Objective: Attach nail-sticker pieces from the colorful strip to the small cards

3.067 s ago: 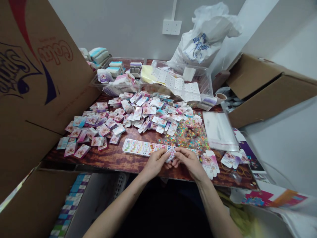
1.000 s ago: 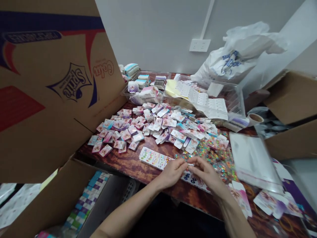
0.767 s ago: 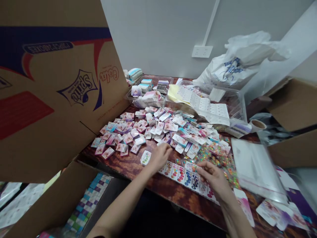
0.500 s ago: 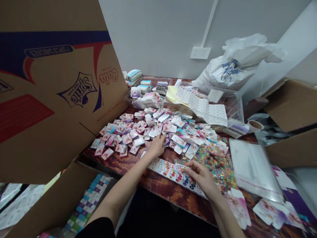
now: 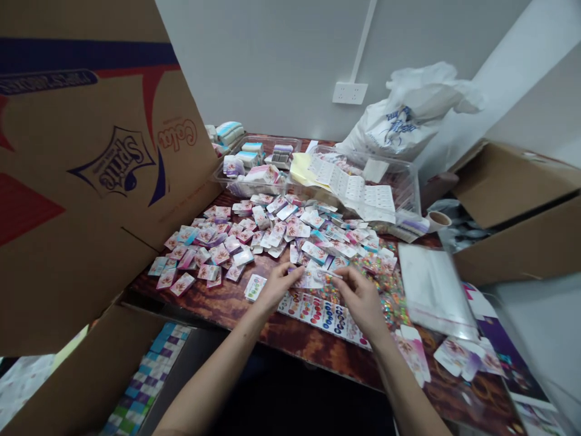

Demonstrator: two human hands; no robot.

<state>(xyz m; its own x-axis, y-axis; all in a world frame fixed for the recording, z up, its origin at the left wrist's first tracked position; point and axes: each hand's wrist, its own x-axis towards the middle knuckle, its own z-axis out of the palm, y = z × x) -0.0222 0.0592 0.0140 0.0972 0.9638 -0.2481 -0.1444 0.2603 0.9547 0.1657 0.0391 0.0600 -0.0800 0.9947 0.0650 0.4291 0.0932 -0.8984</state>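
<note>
Pink-and-white cards (image 5: 267,233) are lying loose in a wide heap on the desk (image 5: 308,345), so many are left. My right hand (image 5: 361,297) is pinching a small card (image 5: 313,278) just above a sticker strip (image 5: 322,318); my left hand (image 5: 276,287) is reaching its other end, though I cannot tell if it is gripping. Most of the card is hidden by my hands.

Printed cards (image 5: 267,233) behind a sticker strip (image 5: 322,318)

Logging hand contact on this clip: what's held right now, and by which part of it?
A small printed card, pinched at its two ends by the left hand and the right hand.
</note>
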